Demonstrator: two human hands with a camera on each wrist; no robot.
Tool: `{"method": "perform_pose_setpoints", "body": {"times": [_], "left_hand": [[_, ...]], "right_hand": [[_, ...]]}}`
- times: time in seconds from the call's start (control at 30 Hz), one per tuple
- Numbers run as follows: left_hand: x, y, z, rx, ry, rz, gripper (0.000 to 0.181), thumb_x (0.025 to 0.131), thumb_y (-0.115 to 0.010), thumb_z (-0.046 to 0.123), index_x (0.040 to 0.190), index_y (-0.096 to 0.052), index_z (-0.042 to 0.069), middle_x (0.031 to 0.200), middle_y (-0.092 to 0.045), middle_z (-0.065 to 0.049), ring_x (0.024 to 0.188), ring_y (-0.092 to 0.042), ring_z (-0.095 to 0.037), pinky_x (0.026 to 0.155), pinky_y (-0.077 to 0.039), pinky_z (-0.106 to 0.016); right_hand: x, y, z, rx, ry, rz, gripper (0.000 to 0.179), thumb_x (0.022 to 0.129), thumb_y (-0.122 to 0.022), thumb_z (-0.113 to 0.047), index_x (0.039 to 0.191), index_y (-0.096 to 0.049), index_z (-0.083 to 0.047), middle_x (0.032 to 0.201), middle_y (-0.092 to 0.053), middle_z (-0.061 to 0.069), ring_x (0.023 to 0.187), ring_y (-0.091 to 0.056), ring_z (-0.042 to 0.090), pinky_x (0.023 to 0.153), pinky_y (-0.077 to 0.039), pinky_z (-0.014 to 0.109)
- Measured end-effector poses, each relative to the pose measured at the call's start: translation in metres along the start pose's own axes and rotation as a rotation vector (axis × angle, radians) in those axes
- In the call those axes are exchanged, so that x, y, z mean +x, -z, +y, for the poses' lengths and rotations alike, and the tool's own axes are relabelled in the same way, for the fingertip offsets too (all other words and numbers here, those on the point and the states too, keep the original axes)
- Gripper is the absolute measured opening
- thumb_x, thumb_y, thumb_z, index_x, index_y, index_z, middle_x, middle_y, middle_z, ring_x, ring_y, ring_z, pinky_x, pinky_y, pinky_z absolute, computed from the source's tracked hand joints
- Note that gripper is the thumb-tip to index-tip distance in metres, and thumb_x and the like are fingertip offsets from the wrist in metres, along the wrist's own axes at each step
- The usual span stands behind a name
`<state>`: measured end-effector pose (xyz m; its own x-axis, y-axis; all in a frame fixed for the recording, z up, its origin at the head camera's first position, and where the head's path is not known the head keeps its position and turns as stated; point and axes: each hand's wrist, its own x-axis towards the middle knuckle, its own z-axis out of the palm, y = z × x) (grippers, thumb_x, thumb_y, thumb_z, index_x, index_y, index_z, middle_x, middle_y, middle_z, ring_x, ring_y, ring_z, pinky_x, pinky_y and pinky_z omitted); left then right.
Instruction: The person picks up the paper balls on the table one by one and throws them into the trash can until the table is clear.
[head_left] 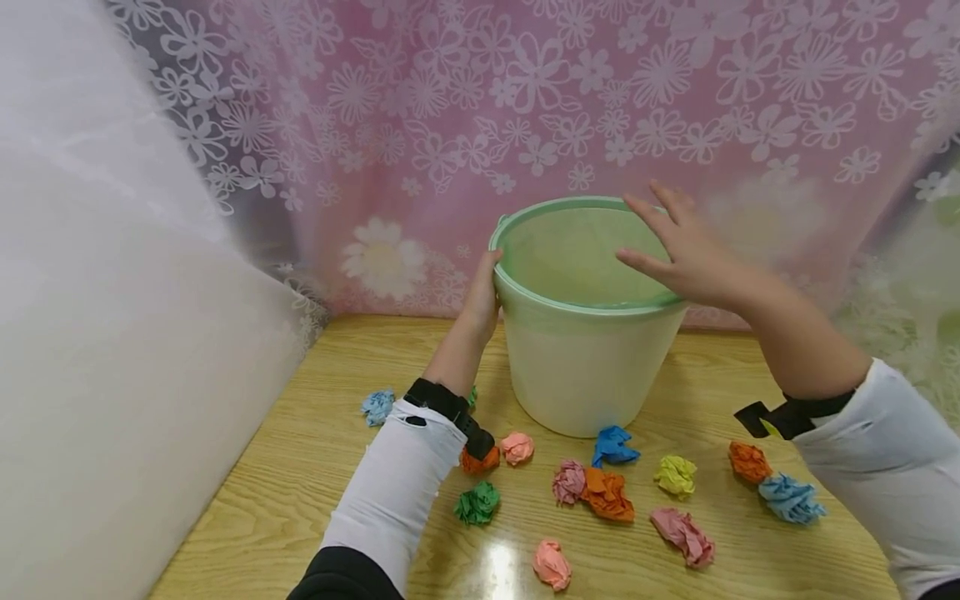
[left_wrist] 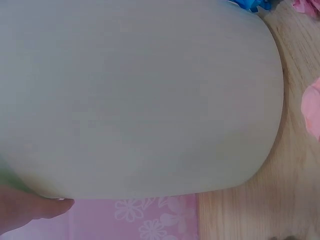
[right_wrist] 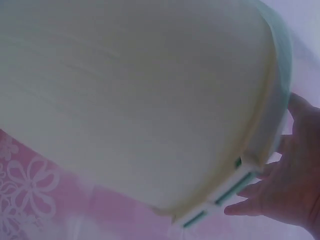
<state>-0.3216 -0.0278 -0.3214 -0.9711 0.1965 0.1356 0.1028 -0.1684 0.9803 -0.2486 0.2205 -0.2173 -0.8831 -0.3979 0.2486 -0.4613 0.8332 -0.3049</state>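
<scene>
A pale green plastic bucket (head_left: 585, 367) stands upright on the wooden table, its inside bare as far as it shows. At the bucket's left side, my left hand (head_left: 480, 304) touches the wall just under the rim. Its thumb (left_wrist: 37, 207) lies straight along the bucket in the left wrist view, while most of the other fingers are hidden. Over the right part of the rim, my right hand (head_left: 693, 258) is raised with fingers spread and holds nothing. The right wrist view shows those fingers beside the bucket's rim (right_wrist: 282, 65).
Crumpled paper balls lie around the bucket's front: blue paper (head_left: 613, 446), yellow paper (head_left: 677, 476), green paper (head_left: 477, 503), orange paper (head_left: 609, 495), pink paper (head_left: 552, 565), light-blue paper (head_left: 791, 498). A pink floral curtain (head_left: 450, 167) hangs behind; white sheeting (head_left: 135, 333) borders the table's left.
</scene>
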Motion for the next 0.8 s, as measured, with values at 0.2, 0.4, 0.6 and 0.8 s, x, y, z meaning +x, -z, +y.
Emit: {"method": "perform_pose_setpoints", "body": {"times": [0.2, 0.4, 0.6, 0.8], "left_hand": [[0.0, 0.001, -0.001, 0.007, 0.017, -0.006, 0.065, 0.086, -0.03, 0.058, 0.142, -0.027, 0.026, 0.151, -0.014, 0.006, 0.136, -0.012, -0.018, 0.111, -0.012, -0.049], [0.0, 0.001, 0.0, -0.006, 0.012, 0.005, 0.066, 0.086, -0.031, 0.056, 0.143, -0.025, 0.024, 0.151, -0.014, 0.005, 0.135, -0.011, -0.015, 0.111, -0.011, -0.046], [-0.001, 0.003, 0.0, -0.001, 0.005, 0.004, 0.066, 0.086, -0.032, 0.058, 0.143, -0.025, 0.025, 0.151, -0.014, 0.007, 0.135, -0.01, -0.012, 0.111, -0.012, -0.047], [-0.001, 0.003, 0.0, 0.023, 0.004, -0.007, 0.064, 0.086, -0.032, 0.06, 0.141, -0.032, 0.026, 0.15, -0.017, 0.009, 0.134, -0.011, -0.009, 0.111, -0.012, -0.049]], "right_hand": [[-0.027, 0.009, 0.016, 0.048, -0.05, 0.049, 0.073, 0.094, -0.045, -0.041, 0.147, 0.001, -0.02, 0.151, 0.016, 0.013, 0.133, 0.017, 0.035, 0.096, -0.001, 0.075], [-0.056, 0.011, 0.029, 0.062, -0.086, 0.106, 0.073, 0.095, -0.045, -0.035, 0.147, 0.003, -0.018, 0.151, 0.015, 0.016, 0.133, 0.016, 0.038, 0.095, -0.001, 0.075], [-0.085, 0.003, 0.041, 0.034, -0.11, 0.13, 0.077, 0.094, -0.048, -0.031, 0.146, 0.005, -0.013, 0.15, 0.013, 0.022, 0.133, 0.011, 0.043, 0.097, -0.001, 0.073], [-0.114, -0.015, 0.052, -0.067, -0.146, 0.153, 0.081, 0.093, -0.05, -0.032, 0.145, 0.005, -0.006, 0.148, 0.006, 0.03, 0.132, 0.007, 0.046, 0.099, -0.001, 0.071]]}}
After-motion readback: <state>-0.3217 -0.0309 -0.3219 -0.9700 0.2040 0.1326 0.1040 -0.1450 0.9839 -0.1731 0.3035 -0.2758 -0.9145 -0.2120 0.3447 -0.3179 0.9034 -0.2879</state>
